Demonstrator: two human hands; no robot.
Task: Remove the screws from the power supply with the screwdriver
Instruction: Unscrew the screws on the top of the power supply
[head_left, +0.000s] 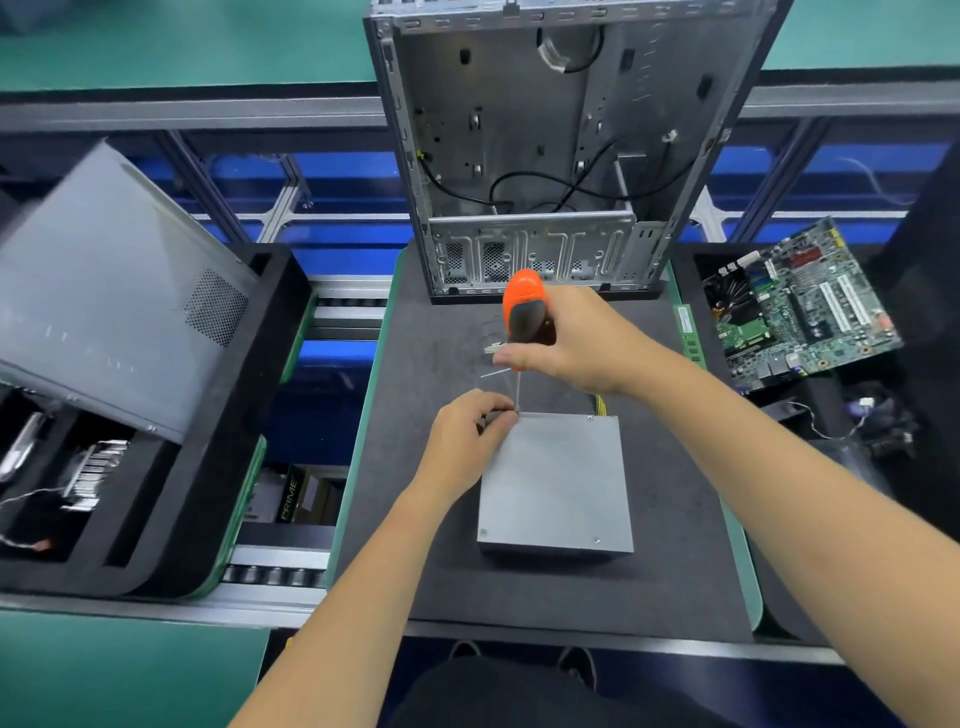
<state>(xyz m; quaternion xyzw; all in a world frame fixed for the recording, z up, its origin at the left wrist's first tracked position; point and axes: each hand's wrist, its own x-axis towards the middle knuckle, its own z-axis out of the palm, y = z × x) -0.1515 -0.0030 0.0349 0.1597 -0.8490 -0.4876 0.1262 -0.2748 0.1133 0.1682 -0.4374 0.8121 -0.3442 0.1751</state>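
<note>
R hand fisted on screwdriver handle (tip at PSU far-left corner); L hand fingers pinch shaft tip there.

The 1 head-worn wide-angle view looks steeply down and forward from close above the dark work mat, with the open computer case standing at the mat's far edge.
</note>
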